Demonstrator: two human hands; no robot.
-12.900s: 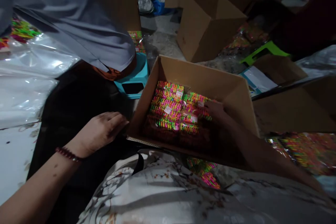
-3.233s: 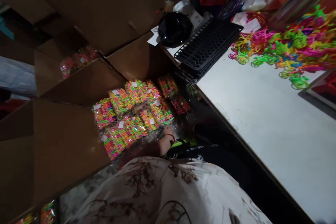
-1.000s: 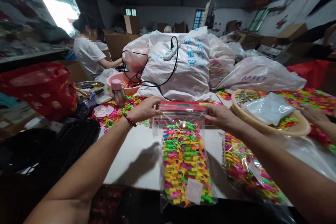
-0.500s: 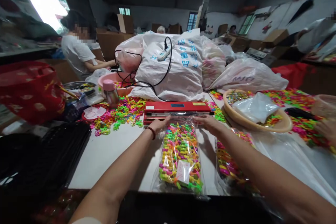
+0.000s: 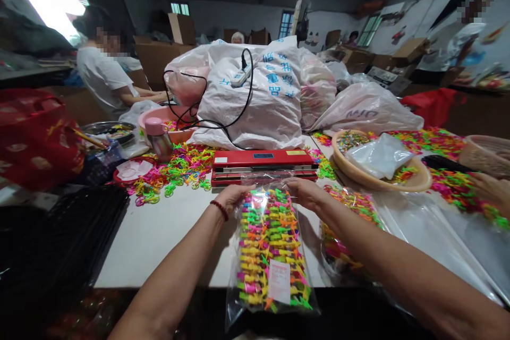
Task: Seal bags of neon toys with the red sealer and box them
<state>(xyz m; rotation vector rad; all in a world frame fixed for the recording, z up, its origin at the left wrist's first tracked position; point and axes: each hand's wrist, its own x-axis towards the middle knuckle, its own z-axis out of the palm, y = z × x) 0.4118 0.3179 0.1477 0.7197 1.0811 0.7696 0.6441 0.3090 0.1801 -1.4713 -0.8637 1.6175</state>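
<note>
- Clear plastic bag packed with small neon plastic pieces lies lengthwise on the white worktop, straight before the person; its near end hangs just over the worktop's front edge.
- White paper label shows through the bag near that lower end.
- Bag's open far end sits just short of the red heat sealer; the slack plastic mouth reaches the sealer's front bar.
- Left hand grips the bag's upper left corner, fingers closed on the plastic; a dark red bead bracelet is on that wrist.
- Right hand holds the upper right corner likewise, fingers pinched on the bag's edge.
- Second filled bag lies just right of the first, partly under the right forearm.
- Loose neon rings and pieces are scattered left of the sealer, near a pink-lidded jar.
- Shallow tan basin to the right holds mixed pieces and a crumpled clear bag.
- Behind the sealer, big white sacks are piled up; a black cable and a power strip are draped over them.
- Black plastic trays are stacked at the left edge of the worktop; a red bag stands beyond them.
- Another person in a white shirt sits at far left; someone else's hand rests at far right among the neon pieces.
</note>
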